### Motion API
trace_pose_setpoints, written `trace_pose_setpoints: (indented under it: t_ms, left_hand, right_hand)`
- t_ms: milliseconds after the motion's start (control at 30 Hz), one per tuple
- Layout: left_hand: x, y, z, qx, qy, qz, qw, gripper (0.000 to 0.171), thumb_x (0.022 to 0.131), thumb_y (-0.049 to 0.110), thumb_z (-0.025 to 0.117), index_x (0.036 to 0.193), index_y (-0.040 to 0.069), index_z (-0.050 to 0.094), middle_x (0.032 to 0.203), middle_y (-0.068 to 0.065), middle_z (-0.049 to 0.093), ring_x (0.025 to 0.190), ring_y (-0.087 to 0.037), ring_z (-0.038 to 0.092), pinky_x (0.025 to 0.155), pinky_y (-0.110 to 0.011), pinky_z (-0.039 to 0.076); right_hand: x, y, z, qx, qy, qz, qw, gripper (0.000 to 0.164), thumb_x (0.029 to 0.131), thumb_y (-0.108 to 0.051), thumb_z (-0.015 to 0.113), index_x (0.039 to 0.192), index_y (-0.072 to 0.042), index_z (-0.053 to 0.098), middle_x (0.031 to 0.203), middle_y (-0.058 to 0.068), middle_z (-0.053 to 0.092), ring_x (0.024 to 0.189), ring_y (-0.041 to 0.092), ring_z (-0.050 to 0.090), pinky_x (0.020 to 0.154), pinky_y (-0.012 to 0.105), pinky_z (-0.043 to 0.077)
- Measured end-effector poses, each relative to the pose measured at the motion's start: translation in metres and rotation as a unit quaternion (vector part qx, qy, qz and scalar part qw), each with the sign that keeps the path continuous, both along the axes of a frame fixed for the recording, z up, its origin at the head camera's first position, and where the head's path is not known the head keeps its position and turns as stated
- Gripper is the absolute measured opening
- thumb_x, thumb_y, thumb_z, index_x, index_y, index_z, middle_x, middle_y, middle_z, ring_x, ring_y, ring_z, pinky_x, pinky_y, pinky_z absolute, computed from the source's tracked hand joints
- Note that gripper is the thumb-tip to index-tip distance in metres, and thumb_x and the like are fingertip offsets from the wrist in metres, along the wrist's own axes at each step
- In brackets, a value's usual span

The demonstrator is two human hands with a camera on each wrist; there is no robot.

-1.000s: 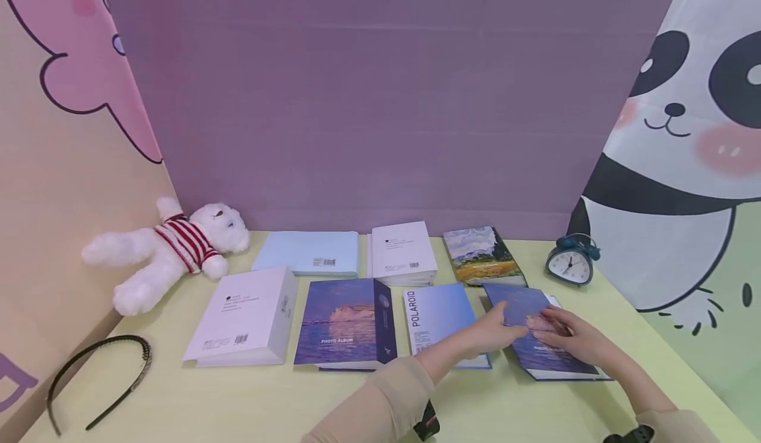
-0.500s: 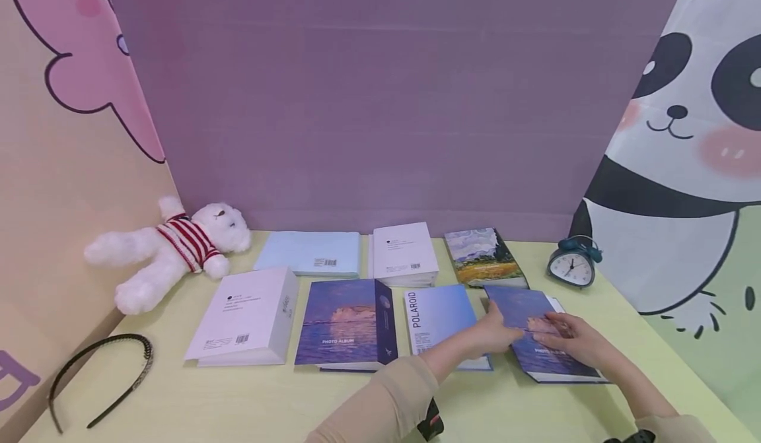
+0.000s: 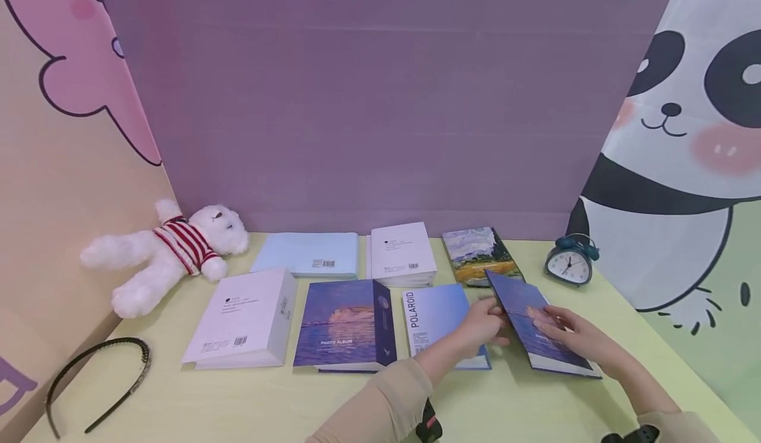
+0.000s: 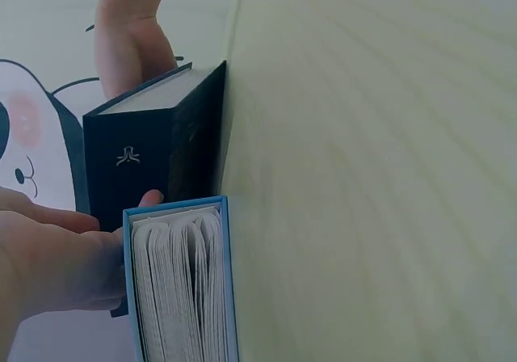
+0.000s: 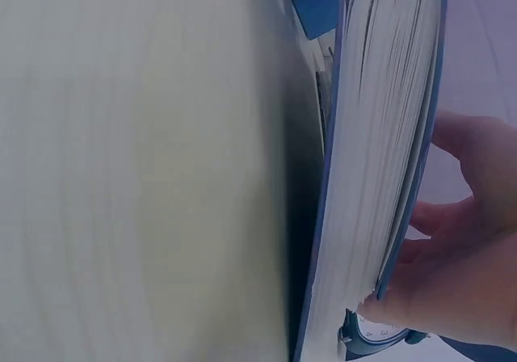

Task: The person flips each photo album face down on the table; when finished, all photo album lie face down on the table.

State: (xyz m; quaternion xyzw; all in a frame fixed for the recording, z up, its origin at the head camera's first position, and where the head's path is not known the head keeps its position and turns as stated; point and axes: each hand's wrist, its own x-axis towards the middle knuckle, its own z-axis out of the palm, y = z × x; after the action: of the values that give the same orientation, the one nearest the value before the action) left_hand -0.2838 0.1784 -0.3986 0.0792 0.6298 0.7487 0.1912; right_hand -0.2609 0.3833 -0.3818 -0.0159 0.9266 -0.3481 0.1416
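Observation:
At the right of the head view, a blue photo album (image 3: 538,324) with a seascape cover stands tilted, its spine side raised off the table. My right hand (image 3: 579,337) holds it at the right side, fingers and thumb over the cover edge; the right wrist view shows this hand (image 5: 472,225) against the cover beside the white pages (image 5: 380,136). My left hand (image 3: 480,327) is at the raised spine, fingers reaching towards it. In the left wrist view the left hand (image 4: 56,257) is partly behind a light-blue Polaroid album (image 4: 182,281), so its fingertips' contact is partly hidden.
To the left lie another seascape album (image 3: 335,324) and a white album (image 3: 240,314). Behind are a pale blue album (image 3: 306,251), a white book (image 3: 401,251) and a landscape-cover book (image 3: 478,255). An alarm clock (image 3: 569,261), plush bear (image 3: 178,251) and headband (image 3: 98,344) stand around the table's sides.
The right-hand photo album has tipped up, its spine side rising. My left thumb has come off the cover, and the left hand has moved slightly left to beside the spine.

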Motion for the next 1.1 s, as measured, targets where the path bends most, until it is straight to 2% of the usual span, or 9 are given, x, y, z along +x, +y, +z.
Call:
trace_pose_setpoints:
  t_ms: [133, 267, 333, 433, 500, 600, 700, 867, 1100]
  left_hand:
    - [0.000, -0.004, 0.005, 0.020, 0.005, -0.014, 0.9997, 0.067, 0.079, -0.021, 0.036, 0.141, 0.005, 0.041, 0.137, -0.018, 0.045, 0.121, -0.040, 0.049, 0.086, -0.050, 0.051]
    - [0.001, -0.007, 0.008, 0.049, 0.006, -0.029, 0.9984, 0.077, 0.074, -0.021, 0.033, 0.144, 0.011, 0.037, 0.141, -0.019, 0.041, 0.110, -0.041, 0.057, 0.088, -0.054, 0.049]
    - [0.001, -0.007, 0.010, 0.059, 0.002, -0.031, 0.9978, 0.079, 0.073, -0.021, 0.033, 0.145, 0.012, 0.036, 0.141, -0.020, 0.041, 0.104, -0.041, 0.061, 0.088, -0.053, 0.049]
    - [0.001, -0.006, 0.010, 0.064, -0.004, -0.023, 0.9977, 0.077, 0.075, -0.020, 0.035, 0.145, 0.012, 0.036, 0.138, -0.021, 0.045, 0.099, -0.040, 0.063, 0.087, -0.049, 0.051]
    - [0.001, -0.006, 0.010, 0.067, -0.010, -0.014, 0.9976, 0.076, 0.075, -0.020, 0.035, 0.144, 0.012, 0.038, 0.135, -0.020, 0.047, 0.096, -0.040, 0.064, 0.086, -0.048, 0.052]
    - [0.001, -0.006, 0.010, 0.067, -0.011, -0.007, 0.9976, 0.076, 0.074, -0.020, 0.035, 0.142, 0.014, 0.041, 0.132, -0.019, 0.049, 0.093, -0.037, 0.065, 0.087, -0.046, 0.052]
    - [0.001, -0.007, 0.010, 0.068, -0.009, -0.010, 0.9976, 0.077, 0.073, -0.020, 0.035, 0.141, 0.016, 0.042, 0.131, -0.018, 0.050, 0.093, -0.034, 0.065, 0.086, -0.043, 0.053]
    - [-0.001, -0.009, 0.007, 0.079, -0.014, -0.012, 0.9967, 0.078, 0.072, -0.021, 0.037, 0.141, 0.016, 0.042, 0.129, -0.016, 0.052, 0.093, -0.034, 0.065, 0.085, -0.042, 0.054]
    - [-0.003, -0.011, 0.002, 0.081, -0.022, -0.006, 0.9965, 0.077, 0.074, -0.021, 0.043, 0.142, 0.014, 0.038, 0.125, -0.011, 0.057, 0.088, -0.033, 0.067, 0.083, -0.045, 0.054]
  right_hand:
    - [0.000, -0.004, 0.004, -0.037, -0.010, 0.001, 0.999, 0.081, 0.097, -0.049, 0.040, 0.147, 0.007, 0.009, 0.150, 0.035, 0.010, 0.135, 0.053, 0.012, 0.104, 0.065, 0.026]
    - [0.002, -0.009, 0.009, -0.058, -0.008, 0.001, 0.998, 0.078, 0.098, -0.049, 0.038, 0.148, 0.004, 0.011, 0.151, 0.032, 0.010, 0.137, 0.052, 0.012, 0.104, 0.065, 0.026]
    - [0.002, -0.012, 0.011, -0.042, 0.003, 0.002, 0.999, 0.075, 0.098, -0.049, 0.037, 0.148, 0.004, 0.016, 0.150, 0.033, 0.010, 0.135, 0.054, 0.011, 0.102, 0.067, 0.026]
    - [0.005, -0.018, 0.016, 0.000, 0.042, 0.002, 0.999, 0.070, 0.098, -0.048, 0.039, 0.144, 0.004, 0.030, 0.147, 0.035, 0.020, 0.132, 0.055, 0.019, 0.097, 0.066, 0.032]
    - [0.008, -0.023, 0.020, 0.025, 0.070, 0.003, 0.997, 0.066, 0.098, -0.047, 0.041, 0.140, 0.004, 0.038, 0.143, 0.034, 0.030, 0.128, 0.053, 0.031, 0.093, 0.060, 0.041]
    - [0.012, -0.032, 0.030, 0.036, 0.083, -0.004, 0.996, 0.067, 0.097, -0.048, 0.043, 0.136, 0.006, 0.043, 0.134, 0.031, 0.046, 0.114, 0.041, 0.051, 0.082, 0.042, 0.051]
    - [0.015, -0.041, 0.041, 0.040, 0.071, -0.006, 0.997, 0.072, 0.096, -0.051, 0.043, 0.136, 0.008, 0.041, 0.128, 0.030, 0.051, 0.105, 0.031, 0.057, 0.075, 0.033, 0.052]
    - [0.020, -0.052, 0.053, 0.051, 0.051, 0.025, 0.997, 0.077, 0.094, -0.050, 0.047, 0.139, 0.011, 0.032, 0.134, 0.034, 0.044, 0.118, 0.044, 0.049, 0.084, 0.043, 0.053]
    - [0.024, -0.059, 0.054, 0.034, 0.029, 0.071, 0.996, 0.089, 0.090, -0.042, 0.058, 0.145, 0.011, 0.012, 0.141, 0.038, 0.029, 0.128, 0.053, 0.033, 0.094, 0.058, 0.043]
